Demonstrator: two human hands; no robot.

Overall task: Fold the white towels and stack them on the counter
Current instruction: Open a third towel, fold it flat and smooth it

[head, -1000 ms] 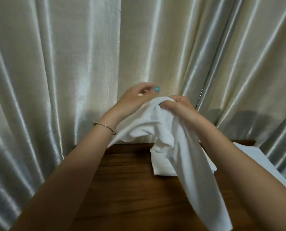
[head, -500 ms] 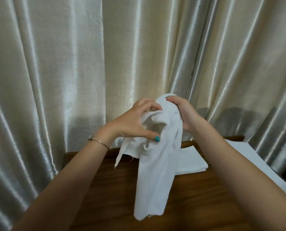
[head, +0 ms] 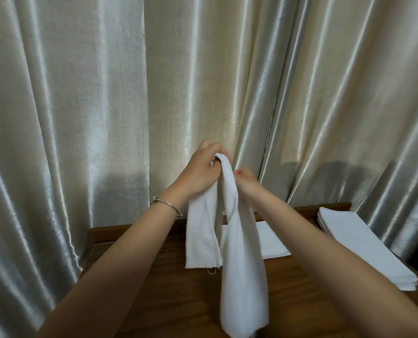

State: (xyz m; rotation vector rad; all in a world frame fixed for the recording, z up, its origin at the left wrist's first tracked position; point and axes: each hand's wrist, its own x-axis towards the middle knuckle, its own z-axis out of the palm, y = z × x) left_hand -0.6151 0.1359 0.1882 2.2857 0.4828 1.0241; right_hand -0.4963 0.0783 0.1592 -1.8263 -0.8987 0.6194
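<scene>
Nearest, the two bare forearms reach in from the bottom corners and meet above the counter (head: 154, 276), a brown wooden top that fills the lower middle of the view. The towel (head: 244, 276) hangs between them in the air, draped over at its top so that two tails fall from the hands: a long one on the right that drops to the near edge of the view, and a shorter one on the left whose frayed lower hem ends higher up, over the counter. The towel does not lie flat anywhere; it is held up by the hands alone.

A thin bracelet (head: 167, 204) circles the left wrist. The left hand (head: 200, 172) has its fingers curled round the top fold of the towel, gripping it at the highest point. The right hand (head: 245, 182) sits just right of and a little below the left, pressed against the right side of the cloth; its fingers are mostly hidden behind the towel, but it appears to pinch the fabric there. The hands are very close together, with only the cloth between them.

Farther back on the counter, partly hidden behind the hanging tails, lies a folded towel (head: 271, 242). At the far right a stack (head: 364, 245) of folded white towels rests along the counter's edge.

Behind everything hangs a pale, glossy curtain (head: 130, 93) in deep pleats.
</scene>
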